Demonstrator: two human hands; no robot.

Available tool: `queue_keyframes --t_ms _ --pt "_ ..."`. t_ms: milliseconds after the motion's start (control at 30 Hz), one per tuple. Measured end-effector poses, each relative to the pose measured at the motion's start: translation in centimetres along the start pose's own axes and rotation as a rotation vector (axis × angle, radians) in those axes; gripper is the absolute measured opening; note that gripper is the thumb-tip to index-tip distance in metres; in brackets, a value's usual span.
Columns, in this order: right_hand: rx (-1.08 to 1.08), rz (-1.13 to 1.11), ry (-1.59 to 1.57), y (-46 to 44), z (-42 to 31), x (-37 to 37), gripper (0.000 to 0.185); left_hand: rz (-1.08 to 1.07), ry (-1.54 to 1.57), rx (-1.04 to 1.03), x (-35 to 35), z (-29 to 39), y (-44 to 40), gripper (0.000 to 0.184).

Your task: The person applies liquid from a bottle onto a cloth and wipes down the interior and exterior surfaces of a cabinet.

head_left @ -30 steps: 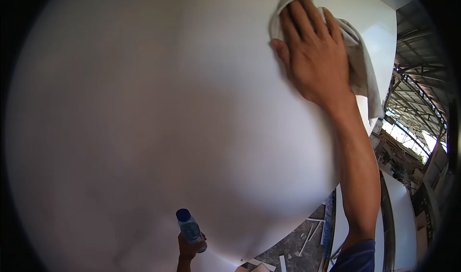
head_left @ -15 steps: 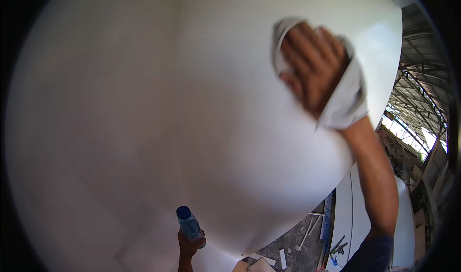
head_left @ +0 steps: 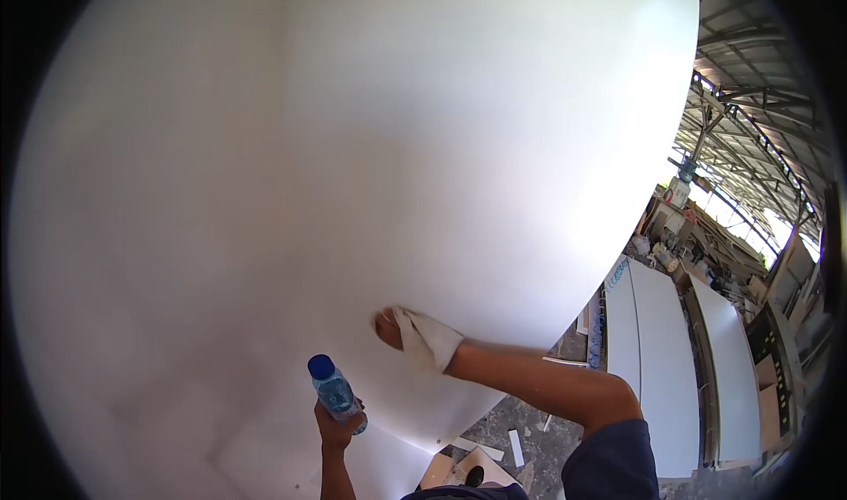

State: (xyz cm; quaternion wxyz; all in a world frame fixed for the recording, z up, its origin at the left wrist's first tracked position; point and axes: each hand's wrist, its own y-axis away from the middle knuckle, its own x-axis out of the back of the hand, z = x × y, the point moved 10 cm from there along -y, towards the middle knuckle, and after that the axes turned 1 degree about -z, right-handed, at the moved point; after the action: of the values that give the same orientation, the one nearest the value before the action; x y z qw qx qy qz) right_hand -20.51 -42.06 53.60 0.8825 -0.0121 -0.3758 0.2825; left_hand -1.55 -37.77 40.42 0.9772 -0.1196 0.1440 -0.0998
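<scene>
A clear plastic bottle (head_left: 337, 394) with a blue cap is gripped in my left hand (head_left: 334, 429), low in the view and tilted slightly left. My right hand (head_left: 388, 331) presses a white cloth (head_left: 430, 339) against a large smooth white panel (head_left: 459, 209). Part of the cloth wraps over the back of the hand and wrist, and the fingers are partly hidden and a little blurred. The panel fills most of the view, with a faint vertical line at its left-centre.
Long white panels (head_left: 660, 350) lie at the right. White strips (head_left: 516, 448) and wooden pieces (head_left: 481, 466) lie on the grey floor (head_left: 538, 443) below. Stacked boards and clutter (head_left: 719, 235) stand farther back under a metal-framed roof (head_left: 759, 103).
My right hand has swept the cloth down and left across the panel, from the upper right to near the bottle. My left hand still holds the bottle. The view has shifted slightly right.
</scene>
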Motion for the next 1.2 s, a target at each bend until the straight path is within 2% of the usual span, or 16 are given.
queue_keyframes --t_ms 100,200,267,367,500,567,700,733,767,833,867,933,1000,1033,1167,1200 --pt "0.042 -0.099 -0.426 5.3 3.9 4.7 0.051 -0.011 0.000 -0.050 -0.1 -0.5 -0.2 0.047" --pt "-0.145 0.449 -0.133 3.5 16.9 17.5 0.053 0.002 -0.042 -0.052 0.4 -1.3 -0.1 0.043" --pt "-0.263 0.772 0.221 1.7 25.1 29.1 0.038 0.063 -0.082 -0.034 0.5 -0.7 0.2 0.043" --pt "-0.479 0.719 0.443 -4.8 31.3 33.2 0.053 0.110 -0.069 -0.034 0.2 -0.9 0.3 0.044" --pt "-0.392 0.872 0.417 -12.8 29.6 31.1 0.045 0.197 0.012 -0.021 0.4 -1.7 0.2 0.045" --pt "-0.442 0.659 0.547 -15.0 26.1 27.5 0.050 0.211 0.001 -0.014 0.5 -2.4 0.6 0.045" --pt "-0.429 0.783 0.101 -17.6 16.3 14.3 0.049 0.251 -0.003 -0.027 0.6 -2.1 0.7 0.047" --pt "-0.475 0.684 0.232 -16.8 12.7 11.1 0.056 0.260 -0.002 -0.040 0.6 -1.7 0.7 0.047" --pt "-0.313 0.406 0.564 -14.2 9.3 10.3 0.055 0.262 -0.023 -0.042 0.7 -1.2 0.6 0.047" --pt "-0.223 0.404 -0.051 -14.0 2.0 -2.3 0.056 0.278 -0.023 -0.044 0.2 -0.8 0.8 0.048" --pt "-0.125 0.302 0.330 -11.8 -2.3 -5.0 0.056 0.278 -0.077 -0.059 0.5 -0.6 0.8 0.049" --pt "-0.014 0.176 -0.547 -6.2 -9.5 -15.9 0.058 0.287 -0.198 -0.091 1.3 -0.5 1.0 0.050" --pt "0.218 0.039 -0.541 0.1 -15.2 -20.7 0.057 0.301 -0.184 -0.092 1.4 0.0 0.7 0.051" --pt "0.380 -0.010 0.217 3.4 -17.3 -23.0 0.057 0.310 -0.176 -0.078 1.4 -0.4 0.9 0.051" --pt "0.161 0.120 -0.092 7.9 -2.1 -6.4 0.058 0.259 -0.121 -0.060 1.8 -1.2 0.8 0.046" --pt "0.109 0.298 0.354 7.0 1.4 -3.6 0.059 0.231 -0.125 -0.032 1.1 -1.7 0.8 0.046"
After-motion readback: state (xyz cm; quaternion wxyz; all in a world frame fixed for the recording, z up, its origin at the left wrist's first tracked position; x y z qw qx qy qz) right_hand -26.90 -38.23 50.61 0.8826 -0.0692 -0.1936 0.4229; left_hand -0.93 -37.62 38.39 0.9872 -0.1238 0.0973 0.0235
